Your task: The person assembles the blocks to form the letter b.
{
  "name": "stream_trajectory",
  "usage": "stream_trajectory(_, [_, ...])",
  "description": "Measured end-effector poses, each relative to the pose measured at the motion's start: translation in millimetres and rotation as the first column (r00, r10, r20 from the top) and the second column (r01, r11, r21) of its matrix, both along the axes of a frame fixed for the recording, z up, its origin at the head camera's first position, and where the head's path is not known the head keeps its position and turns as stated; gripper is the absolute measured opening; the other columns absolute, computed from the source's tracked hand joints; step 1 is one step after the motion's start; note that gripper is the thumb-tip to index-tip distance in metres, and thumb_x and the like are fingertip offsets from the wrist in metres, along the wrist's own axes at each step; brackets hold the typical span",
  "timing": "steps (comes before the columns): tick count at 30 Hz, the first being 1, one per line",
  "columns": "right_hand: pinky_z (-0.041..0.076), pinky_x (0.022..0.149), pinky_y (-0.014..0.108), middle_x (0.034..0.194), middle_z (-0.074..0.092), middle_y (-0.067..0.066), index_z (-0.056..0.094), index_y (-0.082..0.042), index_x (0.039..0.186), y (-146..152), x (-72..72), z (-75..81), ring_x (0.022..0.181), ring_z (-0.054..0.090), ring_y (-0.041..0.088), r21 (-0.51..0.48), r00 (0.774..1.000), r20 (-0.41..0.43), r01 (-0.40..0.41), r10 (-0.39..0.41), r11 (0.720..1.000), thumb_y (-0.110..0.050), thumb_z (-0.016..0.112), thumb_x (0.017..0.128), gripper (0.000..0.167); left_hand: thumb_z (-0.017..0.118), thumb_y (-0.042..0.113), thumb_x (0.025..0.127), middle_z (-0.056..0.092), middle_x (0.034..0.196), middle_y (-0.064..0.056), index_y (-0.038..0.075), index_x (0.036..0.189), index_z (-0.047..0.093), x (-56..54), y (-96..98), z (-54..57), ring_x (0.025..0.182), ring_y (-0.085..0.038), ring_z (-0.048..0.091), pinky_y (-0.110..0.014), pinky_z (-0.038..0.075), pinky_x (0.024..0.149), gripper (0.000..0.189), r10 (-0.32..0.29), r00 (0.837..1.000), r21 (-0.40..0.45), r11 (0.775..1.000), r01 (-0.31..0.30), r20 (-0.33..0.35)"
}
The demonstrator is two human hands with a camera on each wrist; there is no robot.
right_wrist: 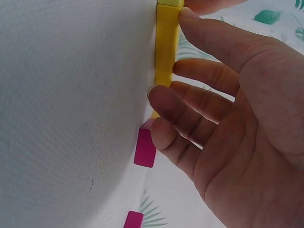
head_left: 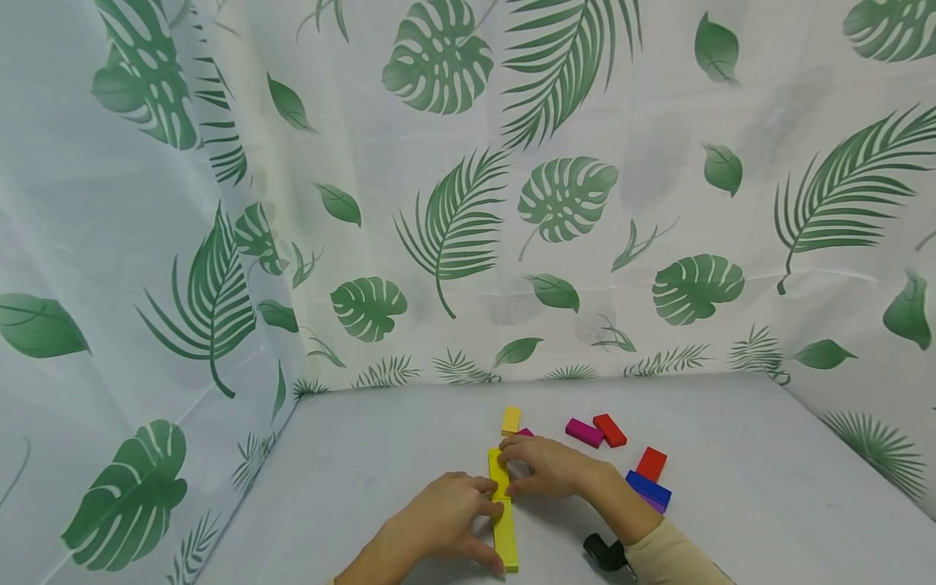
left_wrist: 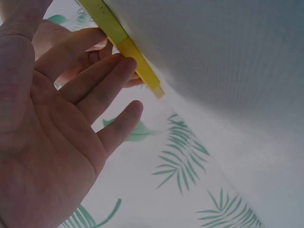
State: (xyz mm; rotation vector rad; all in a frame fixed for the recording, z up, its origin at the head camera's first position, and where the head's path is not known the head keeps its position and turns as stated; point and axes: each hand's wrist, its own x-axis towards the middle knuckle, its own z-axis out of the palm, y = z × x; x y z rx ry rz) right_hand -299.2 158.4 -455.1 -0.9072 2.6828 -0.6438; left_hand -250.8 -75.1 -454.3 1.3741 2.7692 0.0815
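Note:
Two long yellow blocks lie end to end on the pale table: the near block (head_left: 505,540) and the far block (head_left: 499,475). In the wrist views the far one looks a deeper yellow. My left hand (head_left: 448,513) is on their left side, its fingertips touching them around the joint and its thumb by the near block's front end. From the right, my right hand (head_left: 552,469) touches the far block with thumb and fingertips, fingers loosely bent. Beyond the right fingers is a magenta block (right_wrist: 145,147), mostly hidden in the head view.
A lighter yellow block (head_left: 511,421) lies farther back. To the right are a magenta block (head_left: 584,432) touching a red one (head_left: 610,431), then another red block (head_left: 652,464), a blue block (head_left: 648,489) and a purple one. A black object (head_left: 604,552) sits by the right sleeve. Leaf-patterned sheets (head_left: 468,349) enclose the table.

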Motion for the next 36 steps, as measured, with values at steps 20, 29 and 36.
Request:
stream_trajectory(20, [0.048,0.114,0.054,0.150,0.059,0.004,0.071,-0.018,0.131,0.0,-0.2,-0.4,0.141,0.054,0.028,0.007,1.000,0.002,0.002,-0.002,1.000,-0.037,0.080,0.092,0.044,0.075,0.076,0.075,0.069,0.135,0.008,0.032,0.127,0.076,1.2,1.3,0.6,0.129,-0.006,0.061,-0.047,0.050,0.112,0.069,0.030,0.999,-0.003,1.000,-0.030,0.020])
stream_trajectory(29, [0.048,0.113,0.054,0.149,0.060,0.005,0.072,-0.017,0.128,-1.1,0.4,1.8,0.140,0.055,0.028,0.001,1.000,0.002,-0.008,0.008,1.000,-0.037,0.081,0.091,0.043,0.076,0.076,0.074,0.070,0.135,0.008,0.033,0.126,0.076,1.3,0.9,3.0,0.127,-0.006,0.063,-0.045,0.052,0.110,0.068,0.011,1.000,-0.019,1.000,-0.011,0.003])
stream_trajectory(36, [0.048,0.113,0.055,0.150,0.059,0.004,0.071,-0.018,0.131,0.3,0.5,1.5,0.141,0.054,0.029,-0.001,1.000,0.017,0.004,-0.004,1.000,-0.037,0.080,0.091,0.046,0.077,0.075,0.075,0.070,0.134,0.008,0.032,0.126,0.077,3.0,0.9,7.4,0.125,-0.006,0.063,-0.044,0.052,0.109,0.066,0.007,1.000,-0.014,1.000,-0.007,0.015])
